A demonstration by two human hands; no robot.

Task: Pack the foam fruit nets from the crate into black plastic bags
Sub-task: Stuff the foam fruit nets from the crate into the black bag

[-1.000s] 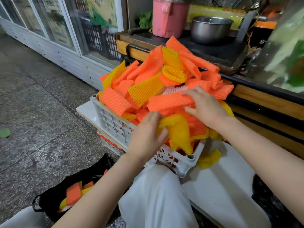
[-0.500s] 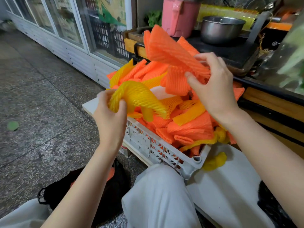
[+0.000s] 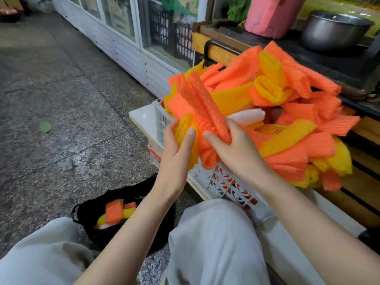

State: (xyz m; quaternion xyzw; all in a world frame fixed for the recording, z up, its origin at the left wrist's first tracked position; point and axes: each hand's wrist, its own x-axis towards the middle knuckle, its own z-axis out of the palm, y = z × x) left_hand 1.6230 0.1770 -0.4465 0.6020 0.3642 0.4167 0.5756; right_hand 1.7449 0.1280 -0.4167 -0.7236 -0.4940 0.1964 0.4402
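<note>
Left hand fingers curled round a yellow foam net, thumb on its front. Right hand grips the upright orange foam nets beside it. Both are over the near-left corner of the white crate, which is heaped with orange and yellow nets. Black plastic bag sits open on the speckled stone floor below, a few nets inside. Red print under crate unreadable. Pink container and steel pot on counter behind.

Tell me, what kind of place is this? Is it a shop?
Probably a fruit shop or market stall, though that's a guess. A white crate brims with orange and yellow foam fruit nets, glass-fronted cabinets line the wall, and dark stacking crates sit behind the glass.
</note>
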